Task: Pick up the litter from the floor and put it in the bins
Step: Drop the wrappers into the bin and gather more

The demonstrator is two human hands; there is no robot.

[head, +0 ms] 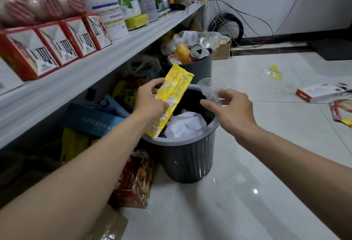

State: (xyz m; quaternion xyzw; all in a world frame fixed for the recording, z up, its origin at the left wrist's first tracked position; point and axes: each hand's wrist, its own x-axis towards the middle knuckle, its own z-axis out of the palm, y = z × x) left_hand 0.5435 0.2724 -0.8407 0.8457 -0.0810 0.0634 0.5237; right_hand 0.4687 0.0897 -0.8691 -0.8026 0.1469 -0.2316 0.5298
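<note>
My left hand [150, 99] grips a yellow snack wrapper [172, 95] over the left rim of the near grey bin [188, 159]. My right hand [232, 110] pinches a clear plastic cup [209, 89] above the bin's right side. White crumpled paper [186, 124] lies inside this bin. Behind it stands a second grey bin [200, 68], heaped with plastic bottles and cans. On the floor to the right lie a clear and yellow wrapper [271, 73], a red and white box [322, 92] and torn red packaging [341, 111].
A long grey shelf [95, 79] runs along the left, loaded with red and white boxes and bottles. Under it sit a blue box [91, 119], yellow bags and a red carton [133, 182]. Coiled black cables [224, 24] lean on the far wall.
</note>
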